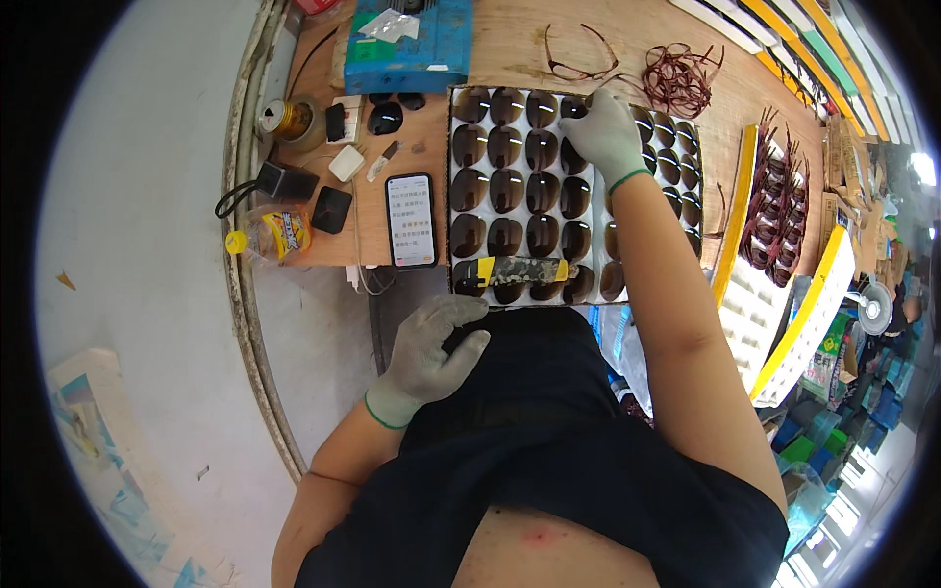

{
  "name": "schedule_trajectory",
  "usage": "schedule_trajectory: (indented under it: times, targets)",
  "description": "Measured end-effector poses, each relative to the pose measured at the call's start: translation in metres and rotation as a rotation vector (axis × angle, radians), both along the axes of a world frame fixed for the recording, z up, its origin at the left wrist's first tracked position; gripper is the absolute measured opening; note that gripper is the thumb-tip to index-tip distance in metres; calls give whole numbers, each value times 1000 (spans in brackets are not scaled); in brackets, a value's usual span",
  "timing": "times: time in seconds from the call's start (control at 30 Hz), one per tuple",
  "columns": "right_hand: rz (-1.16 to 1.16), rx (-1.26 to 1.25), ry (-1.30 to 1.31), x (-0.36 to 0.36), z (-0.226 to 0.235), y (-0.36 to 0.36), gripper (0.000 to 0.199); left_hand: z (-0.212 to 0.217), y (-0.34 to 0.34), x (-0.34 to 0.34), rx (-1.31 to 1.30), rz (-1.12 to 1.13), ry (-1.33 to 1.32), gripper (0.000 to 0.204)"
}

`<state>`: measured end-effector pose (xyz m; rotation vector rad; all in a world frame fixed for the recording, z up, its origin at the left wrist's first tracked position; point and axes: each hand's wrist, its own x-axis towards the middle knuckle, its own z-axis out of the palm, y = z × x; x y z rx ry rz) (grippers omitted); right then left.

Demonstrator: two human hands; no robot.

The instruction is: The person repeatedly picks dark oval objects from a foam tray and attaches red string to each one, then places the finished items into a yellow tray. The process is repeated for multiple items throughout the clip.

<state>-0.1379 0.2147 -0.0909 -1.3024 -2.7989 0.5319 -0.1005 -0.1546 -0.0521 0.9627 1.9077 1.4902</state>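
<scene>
A shallow tray holds rows of dark brown sunglass lenses set in white padding. My right hand, in a pale glove with a green cuff, reaches over its far part. Those fingers are bent together by a lens near the back edge; what they pinch is hidden. My left hand, gloved alike, hovers just off the tray's front left corner. Its thumb and fingers are apart, with nothing between them. A utility knife with yellow-and-black and camouflage parts lies across the front row of lenses.
Beyond the tray lie a glasses frame and a heap of dark red frames. To the left are a phone, a plastic bottle, a can and a blue box. Yellow-edged racks stand at right.
</scene>
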Motion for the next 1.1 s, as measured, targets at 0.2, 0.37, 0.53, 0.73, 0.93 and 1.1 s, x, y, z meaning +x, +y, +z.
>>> schedule_trajectory:
  times: [0.2,0.37,0.53,0.73,0.93,1.1]
  targets:
    - [49,-201,-28,-6,35,7,46,17,48,-24,-17,-48,192,25]
    - [223,-340,473,27,17,32,33,43,136,-50,-67,8,278,25]
    - [3,-293,698,106,30,171,28,33,265,-104,-226,-92,505,29]
    - [128,-418,390,135,-64,359,55,-96,417,-189,-559,-139,769,50]
    - [144,-674,391,93,-96,322,58,-124,454,-205,-1057,-350,594,42]
    - [141,-764,427,58,-63,269,44,-100,414,-224,-983,-243,675,37]
